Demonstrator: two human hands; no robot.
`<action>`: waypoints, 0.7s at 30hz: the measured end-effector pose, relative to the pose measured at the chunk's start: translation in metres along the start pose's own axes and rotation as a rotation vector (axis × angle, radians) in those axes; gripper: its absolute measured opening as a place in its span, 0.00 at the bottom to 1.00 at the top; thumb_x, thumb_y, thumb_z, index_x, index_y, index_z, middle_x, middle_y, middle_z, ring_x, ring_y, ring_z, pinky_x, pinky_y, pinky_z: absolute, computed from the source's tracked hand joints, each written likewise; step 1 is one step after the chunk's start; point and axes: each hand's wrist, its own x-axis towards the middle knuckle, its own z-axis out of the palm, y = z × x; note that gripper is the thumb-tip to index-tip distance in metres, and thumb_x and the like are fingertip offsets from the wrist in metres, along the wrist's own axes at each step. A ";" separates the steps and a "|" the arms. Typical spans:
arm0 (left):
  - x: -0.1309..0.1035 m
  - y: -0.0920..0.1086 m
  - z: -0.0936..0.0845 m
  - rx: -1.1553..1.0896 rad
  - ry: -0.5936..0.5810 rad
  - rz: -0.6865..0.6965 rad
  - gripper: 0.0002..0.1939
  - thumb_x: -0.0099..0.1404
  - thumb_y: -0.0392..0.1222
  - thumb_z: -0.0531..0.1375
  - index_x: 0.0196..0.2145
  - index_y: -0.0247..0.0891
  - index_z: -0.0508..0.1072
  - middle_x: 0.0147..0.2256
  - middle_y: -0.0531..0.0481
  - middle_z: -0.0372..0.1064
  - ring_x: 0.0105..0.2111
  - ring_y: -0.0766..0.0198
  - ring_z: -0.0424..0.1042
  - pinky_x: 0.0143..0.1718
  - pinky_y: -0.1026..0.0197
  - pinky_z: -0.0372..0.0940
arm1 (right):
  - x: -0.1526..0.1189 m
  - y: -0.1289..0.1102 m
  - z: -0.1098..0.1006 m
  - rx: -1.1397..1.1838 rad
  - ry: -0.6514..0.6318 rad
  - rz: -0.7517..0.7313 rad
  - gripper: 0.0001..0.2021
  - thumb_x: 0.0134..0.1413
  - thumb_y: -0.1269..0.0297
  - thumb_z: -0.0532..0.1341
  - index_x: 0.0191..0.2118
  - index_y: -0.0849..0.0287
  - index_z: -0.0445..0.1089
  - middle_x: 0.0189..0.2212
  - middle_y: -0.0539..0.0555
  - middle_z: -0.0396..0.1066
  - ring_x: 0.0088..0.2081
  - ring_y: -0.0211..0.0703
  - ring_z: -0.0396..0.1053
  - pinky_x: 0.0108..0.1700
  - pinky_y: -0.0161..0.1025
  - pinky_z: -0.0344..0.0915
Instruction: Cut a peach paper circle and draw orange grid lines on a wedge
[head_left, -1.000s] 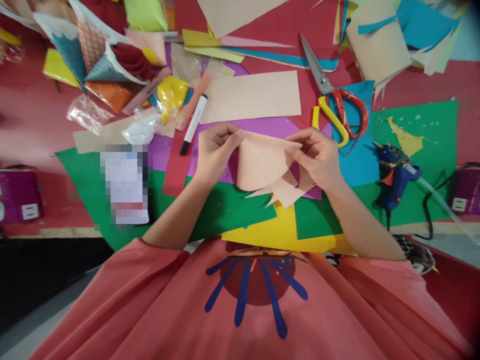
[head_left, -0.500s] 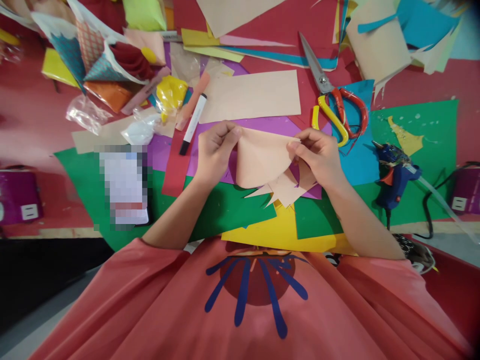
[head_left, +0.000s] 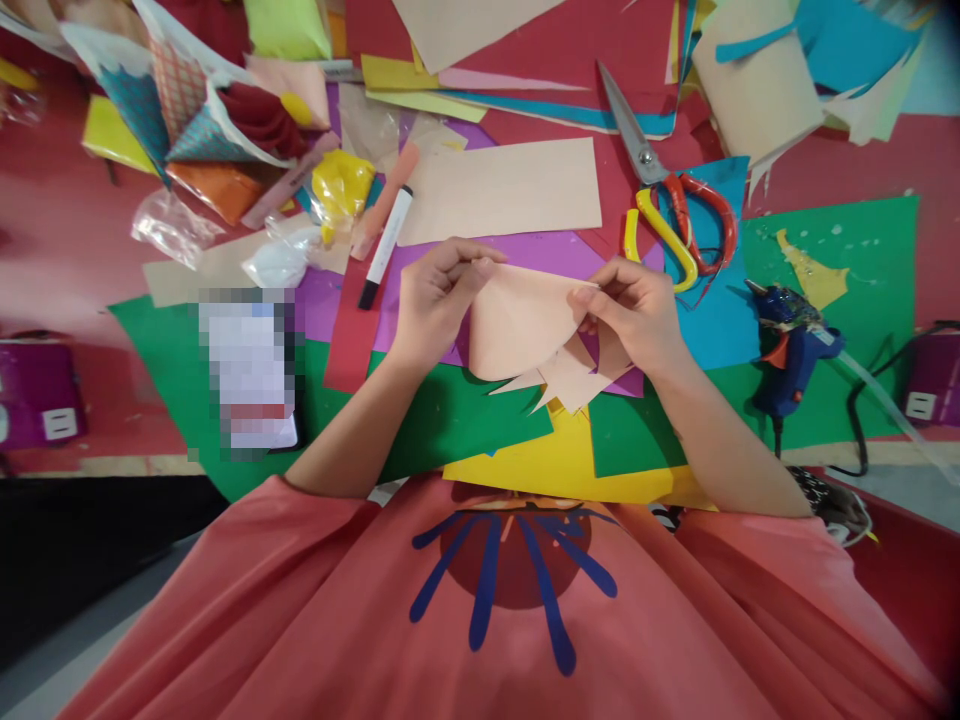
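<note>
Between my two hands is a piece of beige paper, bent over into a curved, fan-like shape with a straight upper edge. My left hand pinches its upper left corner between thumb and fingers. At the upper right corner, the thumb and fingertips of my right hand are closed on the same paper. Beneath it lie jagged beige paper scraps, partly covered by the paper and my right hand. Behind my hands lies a flat beige paper rectangle on purple paper.
Scissors with red and yellow handles lie behind my right hand. A blue glue gun rests at the right on green paper. To the left are a marker, a blurred-out phone and patterned fabric pouches.
My left hand has shifted slightly along the paper's upper edge, its fingers reaching further over the corner. The paper's left side bulges a little differently; my right hand has barely moved.
</note>
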 end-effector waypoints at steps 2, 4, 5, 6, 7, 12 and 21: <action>0.001 -0.001 0.000 -0.004 -0.006 -0.003 0.18 0.64 0.58 0.61 0.30 0.41 0.77 0.25 0.53 0.68 0.27 0.67 0.70 0.28 0.65 0.64 | 0.000 0.000 0.000 -0.005 0.000 0.005 0.16 0.48 0.50 0.69 0.26 0.56 0.69 0.21 0.46 0.71 0.22 0.33 0.66 0.26 0.35 0.65; 0.001 -0.001 -0.001 0.004 -0.015 -0.006 0.18 0.64 0.59 0.60 0.30 0.41 0.77 0.27 0.52 0.71 0.32 0.64 0.73 0.33 0.63 0.67 | 0.001 0.000 -0.001 -0.012 0.000 0.003 0.16 0.48 0.49 0.69 0.25 0.56 0.69 0.22 0.46 0.71 0.22 0.33 0.65 0.27 0.35 0.65; 0.001 -0.001 -0.001 0.011 -0.021 -0.009 0.19 0.64 0.59 0.60 0.30 0.41 0.77 0.28 0.52 0.71 0.34 0.64 0.73 0.34 0.63 0.67 | 0.001 0.000 -0.001 -0.011 -0.003 -0.001 0.16 0.48 0.49 0.69 0.25 0.56 0.68 0.22 0.46 0.71 0.23 0.33 0.65 0.27 0.35 0.65; 0.001 -0.001 -0.001 0.017 -0.025 -0.012 0.19 0.65 0.59 0.60 0.29 0.42 0.76 0.28 0.53 0.71 0.34 0.63 0.73 0.35 0.62 0.68 | 0.001 0.000 -0.001 -0.008 -0.007 -0.008 0.17 0.48 0.49 0.69 0.25 0.56 0.68 0.22 0.46 0.70 0.23 0.33 0.65 0.27 0.35 0.64; 0.001 -0.001 -0.002 0.020 -0.028 -0.018 0.19 0.65 0.59 0.60 0.29 0.42 0.76 0.28 0.53 0.72 0.34 0.63 0.73 0.36 0.61 0.68 | 0.001 -0.001 -0.001 -0.004 -0.012 -0.017 0.17 0.48 0.50 0.69 0.25 0.56 0.68 0.22 0.46 0.70 0.23 0.33 0.65 0.27 0.35 0.64; 0.000 -0.004 0.000 -0.081 -0.019 -0.087 0.19 0.63 0.60 0.62 0.29 0.41 0.73 0.26 0.54 0.68 0.29 0.67 0.70 0.28 0.63 0.63 | 0.002 -0.001 -0.002 -0.012 -0.014 -0.050 0.18 0.51 0.50 0.68 0.23 0.57 0.65 0.21 0.46 0.67 0.23 0.33 0.63 0.26 0.35 0.62; 0.001 -0.003 0.001 -0.163 0.023 -0.159 0.25 0.57 0.63 0.65 0.22 0.40 0.65 0.19 0.58 0.54 0.20 0.72 0.57 0.20 0.63 0.50 | 0.002 -0.001 -0.004 -0.094 0.014 -0.069 0.18 0.54 0.51 0.65 0.23 0.56 0.63 0.22 0.47 0.65 0.24 0.34 0.63 0.28 0.36 0.63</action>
